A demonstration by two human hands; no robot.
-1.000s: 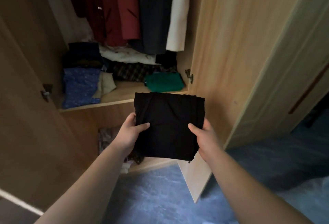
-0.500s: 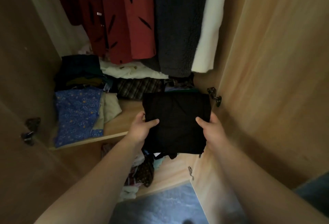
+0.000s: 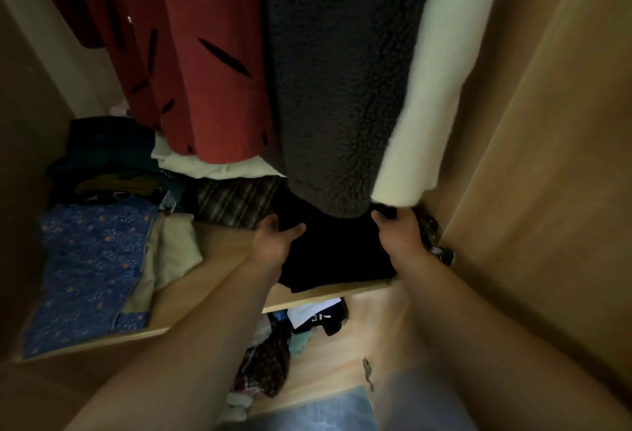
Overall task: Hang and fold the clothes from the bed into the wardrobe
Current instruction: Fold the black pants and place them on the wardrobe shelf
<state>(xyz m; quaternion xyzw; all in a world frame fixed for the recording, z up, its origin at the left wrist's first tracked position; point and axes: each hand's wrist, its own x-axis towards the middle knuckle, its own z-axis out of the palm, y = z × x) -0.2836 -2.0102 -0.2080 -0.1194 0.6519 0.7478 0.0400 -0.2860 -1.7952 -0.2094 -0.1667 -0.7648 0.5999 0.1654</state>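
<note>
At frame centre, the left hand (image 3: 278,240) and right hand (image 3: 403,235) gripped a folded black garment (image 3: 337,252) lying on the wardrobe shelf (image 3: 219,280), under a hanging grey fleece (image 3: 342,88).

A black folded garment (image 3: 337,252) lies on the pale wood shelf (image 3: 219,280). Hanging above it are a rust-red garment with black dashes (image 3: 201,64), a dark grey fleecy one (image 3: 338,81), and a cream one (image 3: 431,116) at the right. On the left of the shelf sits a blue cloth dotted with small orange and white specks (image 3: 89,270), with a beige piece (image 3: 174,252) beside it and a brown plaid fabric (image 3: 236,203) further back.
</note>
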